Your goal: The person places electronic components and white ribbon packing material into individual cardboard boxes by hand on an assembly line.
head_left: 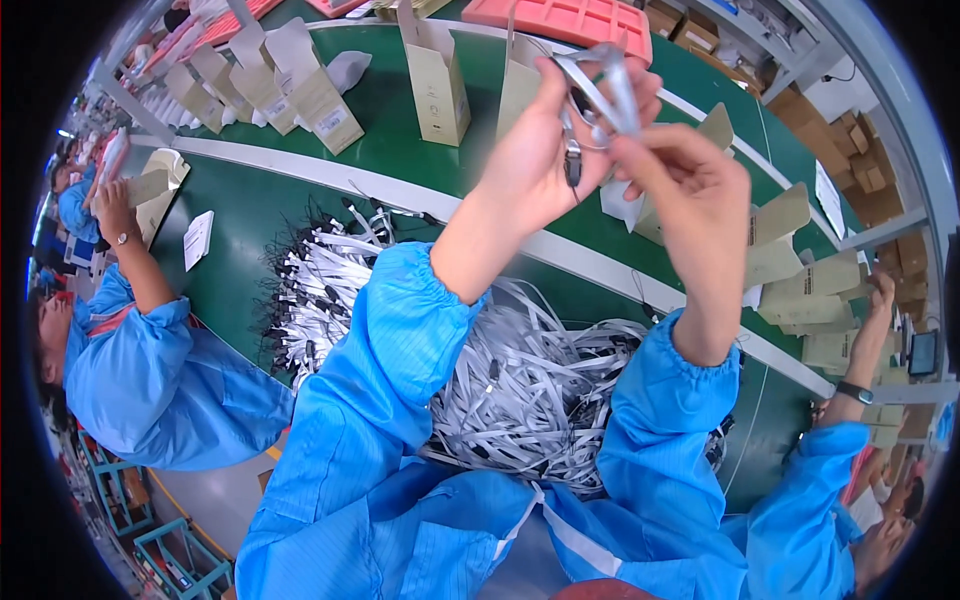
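Above the green workbench, my left hand (pixel 533 150) is raised with its palm turned up and its fingers curled round a looped grey-white lanyard (pixel 623 95). A black clip end (pixel 572 165) with a thin cord hangs down over that palm. My right hand (pixel 700 180) meets it from the right, thumb and fingers pinched on the lower part of the same loop. Below my forearms lies a large tangled pile of white lanyards (pixel 520 385). More lanyards (pixel 315 290) with black ends are bunched on its left side.
Open cream boxes (pixel 440 100) stand along a white rail (pixel 300 165) and beyond it. A pink tray (pixel 570 25) lies at the far side. Co-workers in blue work at left (pixel 160 390) and right (pixel 815 480). A white card stack (pixel 198 240) sits at left.
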A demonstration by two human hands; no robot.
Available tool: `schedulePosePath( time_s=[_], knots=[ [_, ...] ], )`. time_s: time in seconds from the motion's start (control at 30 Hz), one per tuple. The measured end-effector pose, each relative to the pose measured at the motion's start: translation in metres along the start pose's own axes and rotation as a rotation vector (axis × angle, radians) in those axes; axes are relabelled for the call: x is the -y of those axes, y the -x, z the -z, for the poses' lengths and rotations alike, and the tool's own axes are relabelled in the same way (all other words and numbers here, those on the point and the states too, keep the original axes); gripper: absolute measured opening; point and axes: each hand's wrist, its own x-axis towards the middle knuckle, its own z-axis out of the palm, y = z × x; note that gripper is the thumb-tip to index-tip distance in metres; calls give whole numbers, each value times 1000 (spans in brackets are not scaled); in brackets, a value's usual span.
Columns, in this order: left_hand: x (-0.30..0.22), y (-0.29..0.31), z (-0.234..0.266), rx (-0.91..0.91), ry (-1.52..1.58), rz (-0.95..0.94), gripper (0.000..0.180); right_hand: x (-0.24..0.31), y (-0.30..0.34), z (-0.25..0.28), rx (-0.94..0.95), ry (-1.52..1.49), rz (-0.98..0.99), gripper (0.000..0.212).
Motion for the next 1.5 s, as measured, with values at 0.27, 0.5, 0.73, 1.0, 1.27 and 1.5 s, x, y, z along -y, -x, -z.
schedulePosePath(
  time_s=[0.27, 0.5, 0.73, 1.0, 1.27, 1.5],
  knots=[
    [-27, -17, 50, 899, 233, 304, 57, 11, -9, -34, -217, 88, 223, 15],
    [-6, 20, -45, -325, -906, 100, 103, 11, 6, -36, -34, 302, 216, 33],
    [-16, 19, -17, -43, -843, 153, 103, 9, 12, -24, -136, 407, 289, 20],
    [-19, 38, 1, 205, -1615, -43, 64, 3, -7, 21, -426, 238, 480, 16],
    [-82, 241, 15, 360, -2177, -570, 47, -36, -82, 61, -678, 560, 564, 17],
    [-17, 354, 80, -712, -2283, -309, 63, -88, -102, 72, -374, 943, 205, 25]
  ],
)
